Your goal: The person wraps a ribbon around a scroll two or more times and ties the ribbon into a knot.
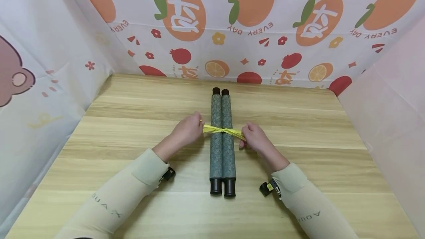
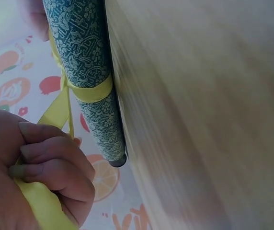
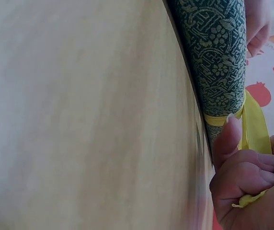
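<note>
Two rolled ends of a scroll (image 1: 216, 154), covered in green-blue patterned brocade with dark knobs, lie side by side on the wooden table. A yellow ribbon (image 1: 223, 130) circles both rolls near their middle and crosses on top. To the left of the scroll, my left hand (image 1: 187, 128) grips one end of the ribbon; in the left wrist view its fingers curl round the yellow ribbon (image 2: 55, 113). My right hand (image 1: 256, 137) holds the other end on the right side, with a crumpled tip of ribbon (image 3: 250, 199) poking out of the fist in the right wrist view.
The wooden table (image 1: 132, 99) spreads out around the scroll. Behind it hangs a fruit-printed cloth (image 1: 212, 17), with a pale cloth (image 1: 49, 47) at the left and another (image 1: 398, 95) at the right. Small black cameras (image 1: 168, 173) sit at both wrists.
</note>
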Available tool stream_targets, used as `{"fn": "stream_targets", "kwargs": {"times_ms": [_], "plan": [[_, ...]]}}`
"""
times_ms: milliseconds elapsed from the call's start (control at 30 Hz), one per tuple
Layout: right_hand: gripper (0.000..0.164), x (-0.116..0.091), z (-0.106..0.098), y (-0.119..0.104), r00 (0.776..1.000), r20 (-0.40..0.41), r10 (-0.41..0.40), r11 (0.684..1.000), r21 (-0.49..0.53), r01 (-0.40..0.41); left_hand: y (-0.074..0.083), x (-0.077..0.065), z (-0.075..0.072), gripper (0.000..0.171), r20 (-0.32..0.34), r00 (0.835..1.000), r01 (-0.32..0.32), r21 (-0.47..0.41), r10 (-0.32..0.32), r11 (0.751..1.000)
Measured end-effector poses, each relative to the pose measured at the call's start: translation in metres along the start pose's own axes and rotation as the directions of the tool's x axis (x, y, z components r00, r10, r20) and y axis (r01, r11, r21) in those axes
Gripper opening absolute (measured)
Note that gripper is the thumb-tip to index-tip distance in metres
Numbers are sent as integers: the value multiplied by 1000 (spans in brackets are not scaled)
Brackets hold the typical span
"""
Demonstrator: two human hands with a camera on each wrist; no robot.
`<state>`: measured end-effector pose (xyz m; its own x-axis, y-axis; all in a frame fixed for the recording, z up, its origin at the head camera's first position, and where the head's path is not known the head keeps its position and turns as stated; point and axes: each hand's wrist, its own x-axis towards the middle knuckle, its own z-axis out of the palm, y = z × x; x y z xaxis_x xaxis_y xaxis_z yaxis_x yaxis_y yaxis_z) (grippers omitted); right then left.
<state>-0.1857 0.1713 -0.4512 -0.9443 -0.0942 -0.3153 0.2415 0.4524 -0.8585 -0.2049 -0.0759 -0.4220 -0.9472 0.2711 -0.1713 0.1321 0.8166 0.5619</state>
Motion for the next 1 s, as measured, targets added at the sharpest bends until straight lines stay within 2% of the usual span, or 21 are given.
{"fn": "stream_targets", "kwargs": {"times_ms": [433, 633, 800, 933, 1000], "plan": [[17, 0, -3, 2, 1000, 22, -2, 1000, 26, 1, 1, -1, -3, 19, 6, 1000, 10, 21, -10, 1000], [17, -2, -4, 3, 1000, 17, -3, 998, 56, 3, -1, -4, -1, 21, -12, 1000, -22, 29, 22, 999], [27, -5, -4, 4, 1000, 27, -1, 997, 71, -1, -2, -7, 0, 30, -13, 1000, -26, -64, 26, 998], [34, -9, -5, 5, 998, 49, 36, 992, 116, -41, -1, -10, -1, 50, 34, 999, -5, -166, 11, 986], [38, -11, -6, 7, 997, 60, 47, 988, 146, -55, -2, -12, -2, 57, 78, 997, 13, -243, 6, 970]]}}
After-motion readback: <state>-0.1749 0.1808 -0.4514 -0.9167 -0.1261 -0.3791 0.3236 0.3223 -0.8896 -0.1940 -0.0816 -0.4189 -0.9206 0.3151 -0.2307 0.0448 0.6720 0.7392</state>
